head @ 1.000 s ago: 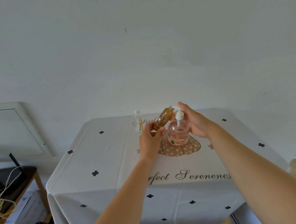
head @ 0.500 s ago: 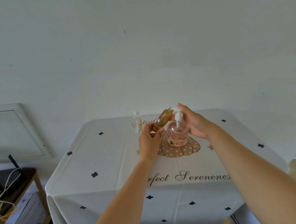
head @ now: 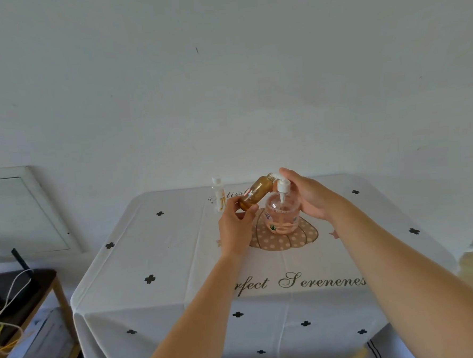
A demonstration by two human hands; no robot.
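Left hand (head: 237, 226) pinches the base end of a small amber bottle (head: 255, 193): translucent brown plastic, cylindrical, smooth, threaded neck, no cap on it. The bottle is tilted, with its base low in the fingers and its open mouth up and toward the right hand. Right hand (head: 311, 196) is cupped behind and beside the pump dispenser (head: 283, 217), with extended fingers lying over the white plastic pump head (head: 283, 185); the thumb is hidden, so I can't tell if it wraps. The dispenser is a squat, round, clear bottle with pinkish liquid low inside, a small printed label and a visible dip tube. It stands upright between the two hands, just beside the left fingers. The amber bottle's mouth sits right at the pump spout, under the right fingertips; contact unclear. Hands are close together, not touching each other. A small clear bottle (head: 219, 193) with a white cap stands upright just beyond the left hand. Under everything is a white tablecloth (head: 157, 266), matte and creased, printed with black crosses, script lettering and a dotted tan motif.
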